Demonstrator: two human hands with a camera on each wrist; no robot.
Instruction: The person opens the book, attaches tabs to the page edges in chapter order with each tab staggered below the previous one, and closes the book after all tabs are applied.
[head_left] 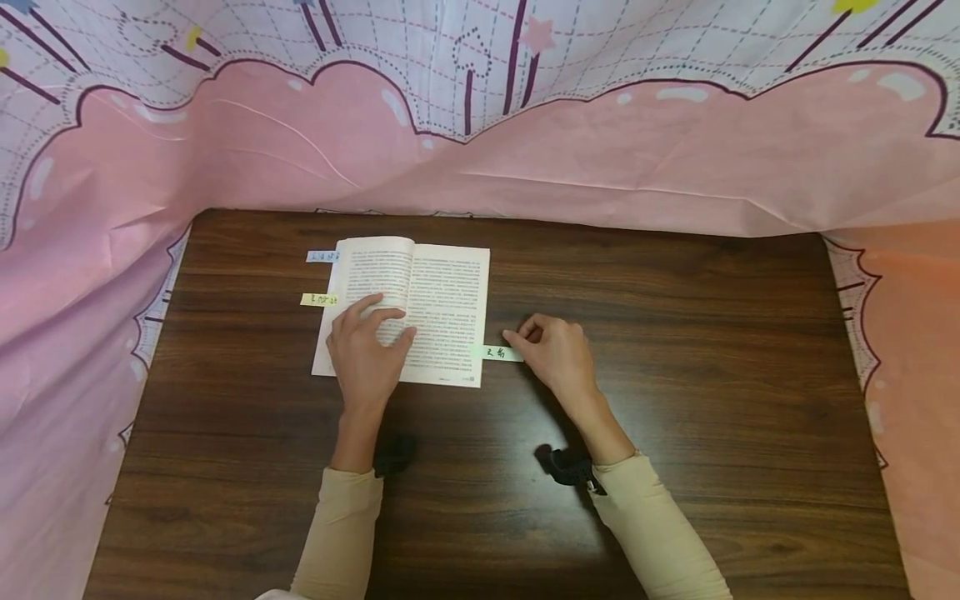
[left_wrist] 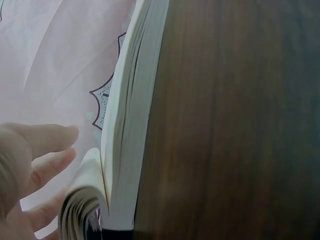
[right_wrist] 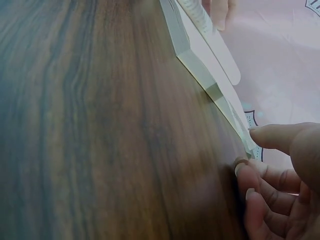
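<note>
An open book (head_left: 446, 321) of printed text lies on the dark wooden table, its left pages curving up by the fold. Over those left pages my left hand (head_left: 367, 354) rests with fingers spread and thumb apart; the curled page roll (left_wrist: 82, 200) is beside its fingers in the left wrist view. A pale green sticky tab (head_left: 501, 353) with handwriting sticks out of the book's right edge. At its outer end is my right hand (head_left: 558, 354), fingers bent. The right wrist view shows its thumb (right_wrist: 275, 136) and forefinger slightly apart around the tab's end. Contact is unclear.
A blue tab (head_left: 322, 257) and a yellow tab (head_left: 318, 299) protrude from the book's left side. Pink patterned cloth (head_left: 480, 183) hangs behind the table and along both sides. Black wrist mounts (head_left: 566, 468) sit below the hands.
</note>
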